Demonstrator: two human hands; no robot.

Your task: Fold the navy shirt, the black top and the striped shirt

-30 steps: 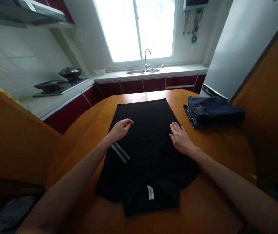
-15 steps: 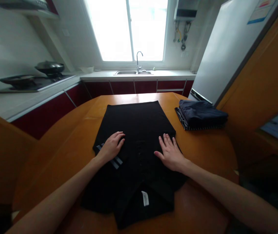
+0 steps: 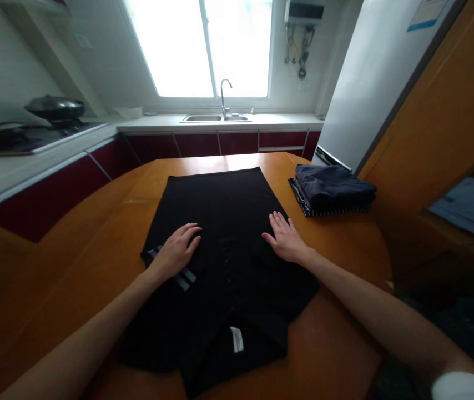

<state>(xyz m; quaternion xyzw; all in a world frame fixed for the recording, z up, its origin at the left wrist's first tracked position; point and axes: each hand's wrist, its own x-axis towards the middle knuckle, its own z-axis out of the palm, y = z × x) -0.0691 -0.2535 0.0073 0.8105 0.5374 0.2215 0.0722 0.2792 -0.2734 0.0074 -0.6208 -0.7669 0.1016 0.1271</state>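
Note:
A black polo shirt [image 3: 220, 205] lies spread flat, its collar and white label [image 3: 237, 339] toward me and its hem at the far side. Over the striped sleeve at the left rests my left hand [image 3: 177, 253], fingers loosely curved and apart, covering part of the two pale stripes [image 3: 186, 278]. My right hand [image 3: 286, 239] lies flat on the shirt's right side with its fingers stretched out. Neither hand grips the cloth. Both sleeves are turned inward over the body of the shirt.
The shirt is on a round wooden table [image 3: 107, 233]. A stack of folded dark clothes [image 3: 332, 189] sits at the table's right. Beyond are a counter with a sink [image 3: 203, 118], a stove with a wok [image 3: 56, 106] at the left, and a fridge [image 3: 357, 83] at the right.
My left hand has come down from a loose pinch above the shirt to rest on the striped sleeve. My right hand stays on the right side. The view has shifted to the right.

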